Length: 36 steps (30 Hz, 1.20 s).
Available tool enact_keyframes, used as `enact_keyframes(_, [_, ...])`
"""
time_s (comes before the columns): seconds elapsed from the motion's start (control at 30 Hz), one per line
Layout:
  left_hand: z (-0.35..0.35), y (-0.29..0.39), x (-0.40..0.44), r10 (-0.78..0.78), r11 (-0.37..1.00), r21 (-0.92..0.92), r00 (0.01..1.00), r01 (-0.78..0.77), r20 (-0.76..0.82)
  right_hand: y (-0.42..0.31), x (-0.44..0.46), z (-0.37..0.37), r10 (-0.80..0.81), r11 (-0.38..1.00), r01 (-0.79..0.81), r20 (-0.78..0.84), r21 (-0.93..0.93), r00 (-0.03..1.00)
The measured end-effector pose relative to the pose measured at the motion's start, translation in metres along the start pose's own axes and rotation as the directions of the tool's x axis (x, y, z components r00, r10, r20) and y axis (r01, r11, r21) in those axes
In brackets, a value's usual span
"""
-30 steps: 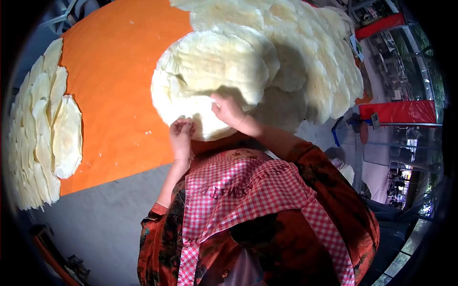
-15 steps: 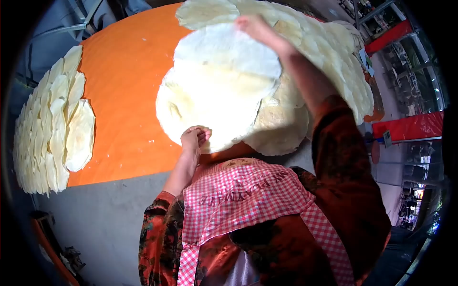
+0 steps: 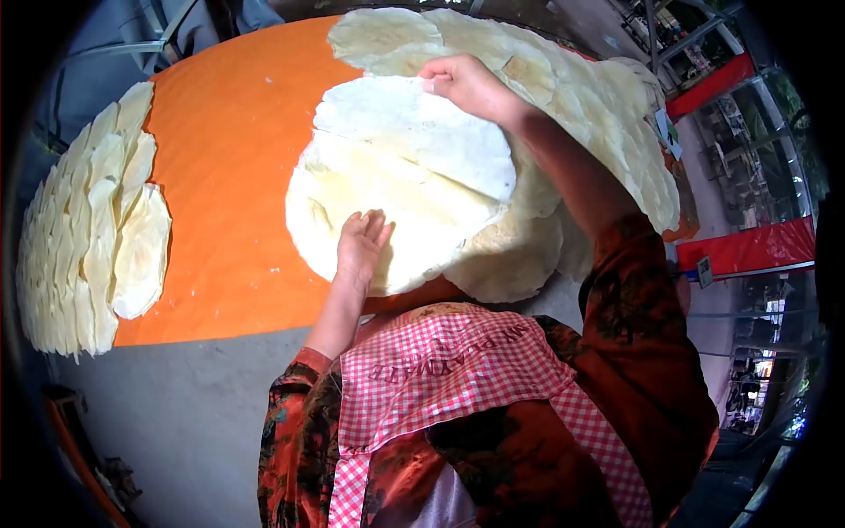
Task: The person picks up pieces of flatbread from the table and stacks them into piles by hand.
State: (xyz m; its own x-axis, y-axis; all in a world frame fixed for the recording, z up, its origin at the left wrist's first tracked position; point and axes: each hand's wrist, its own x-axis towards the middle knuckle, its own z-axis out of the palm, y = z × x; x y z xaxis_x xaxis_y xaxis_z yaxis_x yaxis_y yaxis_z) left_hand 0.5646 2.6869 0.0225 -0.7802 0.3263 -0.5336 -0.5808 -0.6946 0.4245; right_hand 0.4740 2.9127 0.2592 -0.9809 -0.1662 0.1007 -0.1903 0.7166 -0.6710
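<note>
Under your hands lies a large, round, cream-coloured thin sheet [image 3: 422, 154], whitish along its far part and yellower nearer you, its surface creased and its edge uneven (it looks dry and floury). It lies toward the middle of the bright orange smooth-topped counter [image 3: 229, 194], partly over other pale rounds. Your right hand [image 3: 430, 84] is closed in a pinch on its far edge. Your left hand [image 3: 364, 239] is half open, fingers loosely curled, over the near part; you cannot tell whether it touches. Overlapping cream-coloured wavy-edged rounds [image 3: 598, 132] spread to the right; a tight row of thin pale discs [image 3: 84, 238] lines the left end.
</note>
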Motion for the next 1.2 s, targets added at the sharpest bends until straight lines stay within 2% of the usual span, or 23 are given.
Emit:
enact_keyframes(0.13, [-0.014,-0.006,0.037,-0.128,0.99,-0.039,0.985,0.134,0.118,0.027,-0.018,0.02,0.117,0.943,-0.133,0.069,0.306,0.991])
enact_keyframes(0.2, [-0.007,-0.005,0.034,-0.15,0.988,0.037,0.988,0.148,0.047,0.028,-0.029,0.032,0.192,0.888,-0.216,0.099,0.407,0.976])
enact_keyframes(0.23, [-0.001,-0.004,0.031,-0.159,0.984,0.079,0.987,0.158,0.012,0.033,-0.035,0.042,0.15,0.888,-0.187,0.12,0.421,0.981])
enact_keyframes(0.3, [0.019,0.01,-0.001,-0.074,0.989,0.134,0.996,0.066,0.057,0.034,-0.05,0.07,0.145,0.812,-0.255,0.243,0.524,0.959])
enact_keyframes(0.33, [0.022,0.012,-0.015,-0.033,0.987,0.16,0.996,0.02,0.082,0.032,-0.058,0.082,0.137,0.829,-0.259,0.269,0.495,0.953])
enact_keyframes(0.4, [0.013,0.015,-0.024,0.074,0.99,0.112,0.994,-0.082,0.077,0.044,-0.062,0.093,0.254,0.689,-0.464,0.414,0.557,0.874])
enact_keyframes(0.47, [0.001,0.024,-0.036,0.164,0.969,0.185,0.986,-0.164,0.014,0.051,-0.049,0.058,0.379,0.713,-0.523,0.371,0.467,0.848])
enact_keyframes(0.53, [-0.032,0.019,-0.026,0.208,0.951,0.249,0.975,-0.184,-0.074,0.109,-0.017,0.006,0.302,0.827,-0.406,0.303,0.389,0.904])
enact_keyframes(0.57, [-0.046,0.013,-0.023,0.231,0.941,0.278,0.966,-0.191,-0.119,0.138,0.001,-0.035,0.111,0.975,-0.148,0.218,0.163,0.97])
enact_keyframes(0.6, [-0.052,0.009,-0.025,0.228,0.945,0.266,0.966,-0.189,-0.121,0.137,-0.002,-0.07,-0.008,0.98,0.021,-0.068,0.196,0.998])
enact_keyframes(0.63, [-0.058,0.006,-0.028,0.224,0.949,0.252,0.967,-0.187,-0.125,0.139,0.023,-0.118,0.2,0.979,-0.2,-0.016,-0.036,0.98])
enact_keyframes(0.67, [-0.059,0.005,-0.03,0.22,0.953,0.238,0.967,-0.186,-0.127,0.142,0.048,-0.166,0.398,0.882,-0.372,0.037,-0.289,0.917])
enact_keyframes(0.7, [-0.055,0.004,-0.035,0.218,0.949,0.27,0.959,-0.164,-0.183,0.145,0.057,-0.19,0.232,0.973,-0.231,0.013,-0.016,0.973])
enact_keyframes(0.73, [-0.053,0.003,-0.037,0.215,0.944,0.292,0.959,-0.156,-0.182,0.147,0.06,-0.207,0.074,0.966,-0.058,-0.051,0.25,0.996])
enact_keyframes(0.8, [-0.051,-0.002,-0.041,0.205,0.933,0.333,0.961,-0.135,-0.185,0.082,0.055,-0.225,0.063,0.998,-0.06,-0.101,0.035,0.993])
enact_keyframes(0.83, [-0.047,-0.004,-0.047,0.182,0.946,0.301,0.963,-0.117,-0.197,0.052,0.049,-0.217,0.027,0.997,-0.035,-0.127,-0.062,0.992])
enact_keyframes(0.93, [-0.032,-0.002,-0.06,0.135,0.962,0.265,0.962,-0.07,-0.237,0.053,0.052,-0.167,-0.272,0.951,0.283,0.096,-0.128,0.957])
enact_keyframes(1.0, [-0.034,-0.002,-0.062,0.121,0.949,0.312,0.955,-0.032,-0.27,0.047,0.013,-0.076,-0.143,0.983,0.153,0.097,-0.105,0.985])
enact_keyframes(1.03, [-0.033,-0.001,-0.065,0.12,0.944,0.327,0.958,-0.03,-0.259,0.06,-0.017,-0.017,-0.313,0.897,0.33,-0.104,0.294,0.944])
enact_keyframes(1.07, [-0.037,-0.003,-0.064,0.118,0.936,0.351,0.959,-0.02,-0.259,0.028,-0.042,0.011,0.017,0.982,-0.033,0.089,0.185,0.996])
enact_keyframes(1.1, [-0.041,-0.005,-0.062,0.116,0.927,0.374,0.959,-0.011,-0.259,-0.005,-0.067,0.04,0.345,0.937,-0.347,0.269,-0.04,0.899])
enact_keyframes(1.13, [-0.044,-0.005,-0.06,0.118,0.917,0.398,0.96,-0.007,-0.254,-0.007,-0.09,0.083,0.264,0.964,-0.26,0.268,-0.05,0.927])
enact_keyframes(1.2, [-0.04,-0.002,-0.064,0.116,0.921,0.39,0.968,-0.021,-0.221,0.041,-0.12,0.17,-0.026,0.973,0.08,0.244,-0.216,0.969])
